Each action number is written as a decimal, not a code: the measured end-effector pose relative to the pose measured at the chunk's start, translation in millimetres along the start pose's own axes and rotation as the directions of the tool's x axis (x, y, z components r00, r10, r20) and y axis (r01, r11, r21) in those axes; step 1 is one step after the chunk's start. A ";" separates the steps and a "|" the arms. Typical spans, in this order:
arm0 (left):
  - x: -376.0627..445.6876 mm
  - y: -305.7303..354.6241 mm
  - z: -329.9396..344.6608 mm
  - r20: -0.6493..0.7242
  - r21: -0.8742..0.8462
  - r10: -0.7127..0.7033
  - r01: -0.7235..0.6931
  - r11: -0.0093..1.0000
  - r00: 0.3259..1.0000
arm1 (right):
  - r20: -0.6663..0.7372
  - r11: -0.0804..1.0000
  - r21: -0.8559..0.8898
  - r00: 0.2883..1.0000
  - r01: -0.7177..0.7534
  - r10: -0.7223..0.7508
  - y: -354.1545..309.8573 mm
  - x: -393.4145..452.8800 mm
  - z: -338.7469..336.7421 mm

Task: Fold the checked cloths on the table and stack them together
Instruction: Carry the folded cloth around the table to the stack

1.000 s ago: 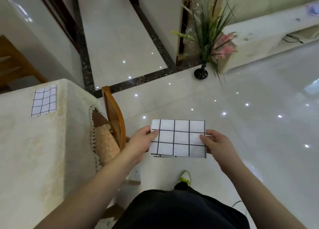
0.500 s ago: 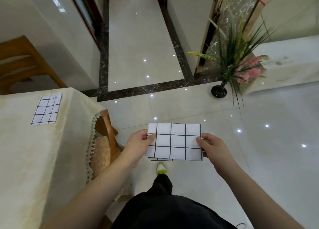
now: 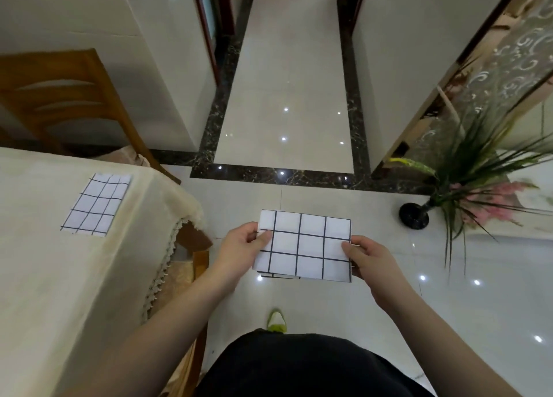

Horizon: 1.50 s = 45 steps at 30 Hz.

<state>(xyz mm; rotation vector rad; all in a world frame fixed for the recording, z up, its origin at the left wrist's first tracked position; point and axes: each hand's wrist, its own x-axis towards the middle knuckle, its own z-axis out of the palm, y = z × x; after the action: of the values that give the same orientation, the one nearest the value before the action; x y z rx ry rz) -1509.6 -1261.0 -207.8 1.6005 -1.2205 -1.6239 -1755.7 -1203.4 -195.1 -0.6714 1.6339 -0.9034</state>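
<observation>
Both hands (image 3: 243,247) (image 3: 368,260) still pinch folded cloth (image 3: 303,245); table (image 3: 45,277) nearer, view swung left

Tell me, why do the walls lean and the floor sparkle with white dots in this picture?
Head view: the wide-angle lens bends and splays the walls toward the edges; the white dots are lamp glare on the glossy floor; the plant at the right edge looks soft and smeared, while the folded checked cloth held in both hands stays sharp.

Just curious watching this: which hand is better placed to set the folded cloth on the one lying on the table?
Probably the left hand: the table and its cloth lie on that side; the right hand is farther.
</observation>
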 end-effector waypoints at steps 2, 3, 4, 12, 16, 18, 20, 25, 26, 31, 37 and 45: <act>14.8 9.2 -5.5 -0.018 -0.055 -0.010 0.009 0.998 1.000 | 0.022 1.000 -0.027 1.000 0.015 -0.014 -13.6 19.7 4.7; 22.4 13.4 -7.8 -0.034 -0.081 -0.018 0.016 0.997 0.999 | 0.035 0.999 -0.040 0.999 0.025 -0.023 -21.2 30.2 7.0; 30.2 17.5 -9.6 -0.049 -0.107 -0.026 0.020 0.994 0.998 | 0.049 0.998 -0.050 0.998 0.032 -0.030 -29.1 41.5 9.5; 97.9 44.7 -21.4 -0.209 -0.236 -0.088 0.037 0.971 0.974 | 0.192 0.987 -0.128 0.979 0.093 -0.068 -92.0 144.4 32.2; 130.3 65.3 -29.6 -0.271 -0.265 -0.109 0.035 0.964 0.956 | 0.307 0.986 -0.132 0.950 0.105 -0.060 -130.0 198.7 50.2; 141.2 74.6 -32.8 -0.286 -0.257 -0.121 0.046 0.965 0.950 | 0.361 0.982 -0.148 0.931 0.114 -0.053 -148.7 222.9 59.7; 149.2 79.3 -36.7 -0.335 -0.268 -0.132 0.040 0.963 0.933 | 0.424 0.975 -0.176 0.905 0.133 -0.047 -165.2 244.5 71.1; 158.9 81.9 -51.8 -0.481 -0.340 -0.191 0.018 0.940 0.855 | 0.563 0.949 -0.251 0.826 0.189 -0.015 -195.7 282.1 109.8; 159.2 81.5 -55.5 -0.503 -0.367 -0.205 0.007 0.930 0.839 | 0.586 0.946 -0.260 0.811 0.192 -0.003 -199.4 287.2 119.6; 159.1 73.1 -84.5 -0.617 -0.537 -0.334 -0.070 0.841 0.713 | 0.686 0.925 -0.310 0.726 0.218 0.058 -211.7 304.7 177.7; 152.5 48.3 -139.0 -0.715 -0.584 -0.425 -0.140 0.800 0.555 | 0.766 0.865 -0.398 0.629 0.306 0.130 -215.1 307.5 272.6; 132.8 8.8 -211.3 -0.767 -0.594 -0.487 -0.175 0.785 0.418 | 0.819 0.799 -0.476 0.516 0.368 0.250 -203.5 300.4 396.2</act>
<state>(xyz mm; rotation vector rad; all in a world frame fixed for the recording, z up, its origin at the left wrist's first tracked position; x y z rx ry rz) -1325.7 -1427.4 -237.0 1.7415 0.0900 -0.7617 -1449.1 -1643.1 -230.8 -1.3798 0.9010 0.0609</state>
